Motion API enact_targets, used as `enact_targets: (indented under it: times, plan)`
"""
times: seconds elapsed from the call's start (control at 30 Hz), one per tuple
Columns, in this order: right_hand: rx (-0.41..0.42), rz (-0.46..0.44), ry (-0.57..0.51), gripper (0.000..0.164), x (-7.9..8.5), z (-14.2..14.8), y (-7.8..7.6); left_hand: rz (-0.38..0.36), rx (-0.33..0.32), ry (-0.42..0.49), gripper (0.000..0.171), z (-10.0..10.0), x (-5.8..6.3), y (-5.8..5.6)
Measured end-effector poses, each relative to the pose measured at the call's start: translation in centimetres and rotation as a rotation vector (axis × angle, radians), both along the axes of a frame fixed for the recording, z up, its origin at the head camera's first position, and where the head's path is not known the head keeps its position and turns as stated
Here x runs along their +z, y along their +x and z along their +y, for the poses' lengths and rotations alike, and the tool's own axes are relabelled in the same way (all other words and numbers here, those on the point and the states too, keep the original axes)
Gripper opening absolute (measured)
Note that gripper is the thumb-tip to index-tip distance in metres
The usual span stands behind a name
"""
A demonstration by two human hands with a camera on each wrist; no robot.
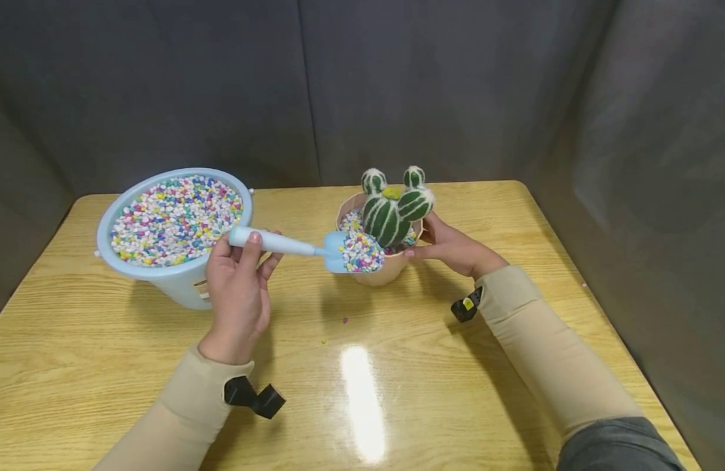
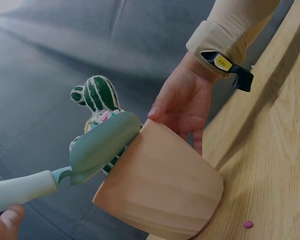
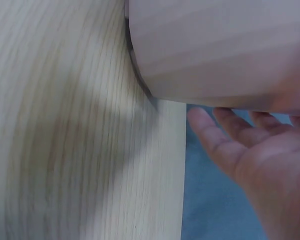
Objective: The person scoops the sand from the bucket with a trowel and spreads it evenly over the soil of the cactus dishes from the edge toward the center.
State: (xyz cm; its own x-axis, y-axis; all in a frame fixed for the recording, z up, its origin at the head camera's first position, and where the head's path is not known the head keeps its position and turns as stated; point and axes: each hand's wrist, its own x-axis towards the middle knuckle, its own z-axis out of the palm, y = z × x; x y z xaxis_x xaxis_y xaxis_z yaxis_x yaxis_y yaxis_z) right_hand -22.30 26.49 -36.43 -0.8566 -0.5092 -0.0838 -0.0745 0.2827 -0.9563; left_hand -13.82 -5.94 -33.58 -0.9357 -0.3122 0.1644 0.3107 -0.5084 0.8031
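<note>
My left hand [image 1: 237,297] grips the pale blue handle of a small trowel [image 1: 280,244]. The trowel's blade carries a heap of multicoloured pebbles [image 1: 362,252] and hovers over the near-left rim of a peach flower pot [image 1: 381,271]. In the left wrist view the blade's underside [image 2: 102,147] is tilted beside the pot's mouth. A green striped cactus [image 1: 386,219] with white fuzz stands in the pot among more pebbles. My right hand [image 1: 453,247] holds the pot's right side, thumb at the rim; in the right wrist view its fingers [image 3: 230,131] touch the outer wall.
A light blue bucket [image 1: 186,288] full of multicoloured pebbles stands at the left of the wooden table [image 1: 457,392]. Two stray pebbles, one pink [image 1: 345,320] and one yellow [image 1: 324,341], lie in front of the pot. Dark cloth [image 1: 221,85] hangs behind.
</note>
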Motion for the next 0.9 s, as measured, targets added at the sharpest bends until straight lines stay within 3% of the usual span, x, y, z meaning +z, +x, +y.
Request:
enact_targets:
  times: [0.3, 0.9]
  plan:
    - [-0.019, 0.018, -0.018, 0.100, -0.07, -0.47, 0.43, -0.019, 0.004, -0.028, 0.012, -0.17, 0.10, 0.06]
    - [-0.062, 0.008, -0.012, 0.101, -0.08, -0.88, 0.98, -0.021, 0.006, 0.004, 0.011, -0.16, 0.19, 0.12]
